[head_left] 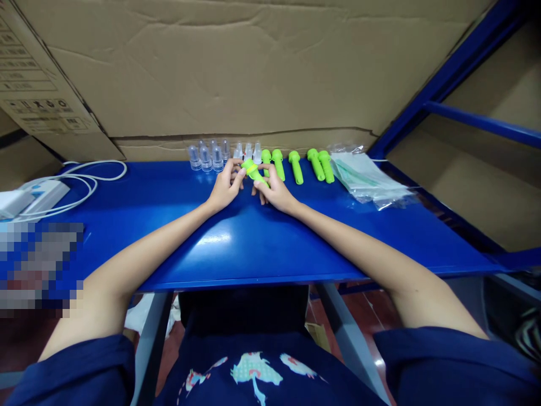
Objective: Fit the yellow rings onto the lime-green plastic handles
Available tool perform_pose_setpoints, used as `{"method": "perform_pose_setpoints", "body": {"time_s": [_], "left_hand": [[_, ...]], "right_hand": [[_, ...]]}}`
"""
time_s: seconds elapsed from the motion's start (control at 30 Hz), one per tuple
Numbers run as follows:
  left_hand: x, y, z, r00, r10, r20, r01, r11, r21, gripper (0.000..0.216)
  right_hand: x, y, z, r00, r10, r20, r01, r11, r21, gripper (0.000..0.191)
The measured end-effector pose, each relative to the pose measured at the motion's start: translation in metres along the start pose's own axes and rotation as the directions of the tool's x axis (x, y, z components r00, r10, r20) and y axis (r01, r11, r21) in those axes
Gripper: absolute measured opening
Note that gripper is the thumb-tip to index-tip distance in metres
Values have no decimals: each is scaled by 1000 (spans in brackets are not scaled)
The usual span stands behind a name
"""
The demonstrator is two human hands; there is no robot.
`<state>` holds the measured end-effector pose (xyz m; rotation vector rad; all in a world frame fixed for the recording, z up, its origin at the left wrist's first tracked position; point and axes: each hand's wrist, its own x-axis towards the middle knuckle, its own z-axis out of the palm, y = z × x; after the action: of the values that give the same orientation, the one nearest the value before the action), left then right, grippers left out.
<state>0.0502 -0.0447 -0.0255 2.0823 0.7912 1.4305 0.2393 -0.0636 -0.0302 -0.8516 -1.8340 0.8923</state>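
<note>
My left hand (228, 185) and my right hand (275, 189) meet over the back middle of the blue table (236, 242). Between them is a lime-green, torch-shaped plastic piece (253, 170) with a wide head and a narrower handle. The fingers of my left hand pinch its head, while those of my right hand close around the handle, which points down to the right. Just behind my left hand stand several clear plastic domed caps (205, 158). Smaller whitish cone-shaped pieces (248, 151) are behind the held piece. More green torch-shaped pieces (296, 168) lie to the right.
Clear plastic bags (367, 177) with white and green contents lie at the back right. A white cable (91, 179) and white box-like device (46, 197) occupy the left, near a pixelated patch. Cardboard (253, 73) walls the back; a blue metal frame (477, 118) rises right.
</note>
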Motion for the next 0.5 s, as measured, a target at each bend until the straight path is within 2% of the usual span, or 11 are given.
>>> {"method": "perform_pose_setpoints", "body": {"time_s": [0.1, 0.17, 0.27, 0.33, 0.43, 0.5], "left_hand": [[0, -2, 0, 1000, -7, -7, 6, 999, -36, 47], [0, -3, 0, 1000, -10, -2, 10, 999, -44, 44], [0, -3, 0, 1000, -8, 17, 9, 999, -41, 39], [0, -3, 0, 1000, -1, 20, 2, 999, -45, 37], [0, -2, 1, 1000, -9, 25, 10, 998, -54, 33], [0, -1, 1, 999, -22, 31, 24, 998, -53, 32]], "right_hand": [[3, -6, -10, 996, -79, -43, 71, 982, -175, 48], [9, -11, -26, 983, -120, -142, 72, 950, -303, 42], [17, -11, -61, 930, -126, -345, -69, 862, -503, 29], [20, -3, -87, 896, -86, -435, -198, 800, -567, 24], [20, 14, -119, 847, 12, -531, -362, 744, -561, 18], [18, 24, -130, 818, 135, -560, -463, 732, -500, 16]]}}
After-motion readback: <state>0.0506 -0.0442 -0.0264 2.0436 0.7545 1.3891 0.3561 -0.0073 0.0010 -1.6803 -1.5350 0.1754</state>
